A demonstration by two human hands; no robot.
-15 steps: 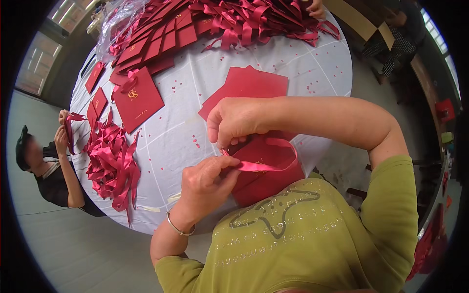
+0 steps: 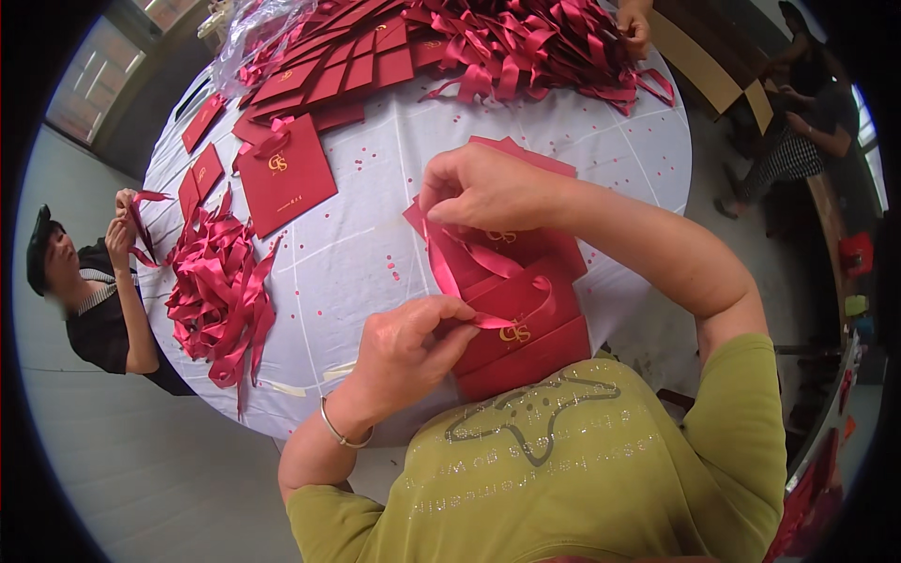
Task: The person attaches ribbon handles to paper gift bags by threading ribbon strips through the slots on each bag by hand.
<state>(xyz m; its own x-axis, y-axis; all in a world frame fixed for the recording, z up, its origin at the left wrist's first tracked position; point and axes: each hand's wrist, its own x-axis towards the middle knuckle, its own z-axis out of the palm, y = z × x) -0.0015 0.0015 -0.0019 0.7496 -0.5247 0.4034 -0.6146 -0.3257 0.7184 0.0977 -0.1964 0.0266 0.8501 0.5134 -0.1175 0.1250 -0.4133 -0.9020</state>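
Observation:
A dark red paper gift bag (image 2: pixel 526 361) with a gold emblem lies in front of me near the table's edge. Its pink-red ribbon (image 2: pixel 488 260) loops above it. My left hand (image 2: pixel 413 347), with a bracelet at the wrist, pinches the ribbon at the bag's left side. Farther off, my right hand (image 2: pixel 497 188) is closed on another stretch of the ribbon, raised over the stacked red bags (image 2: pixel 554 235). Parts of that stack are hidden by my right hand and forearm.
A heap of loose ribbons (image 2: pixel 216 291) lies at the left, with a ribboned bag (image 2: pixel 286 178) beyond it. Rows of red bags (image 2: pixel 357 70) fill the far side. A co-worker (image 2: pixel 94 281) handles ribbon at the left; another person's hand (image 2: pixel 634 30) is at the far right.
My right hand has moved away from my left, drawing the ribbon out toward the far side. My left hand has stayed low near the bag, still pinching ribbon.

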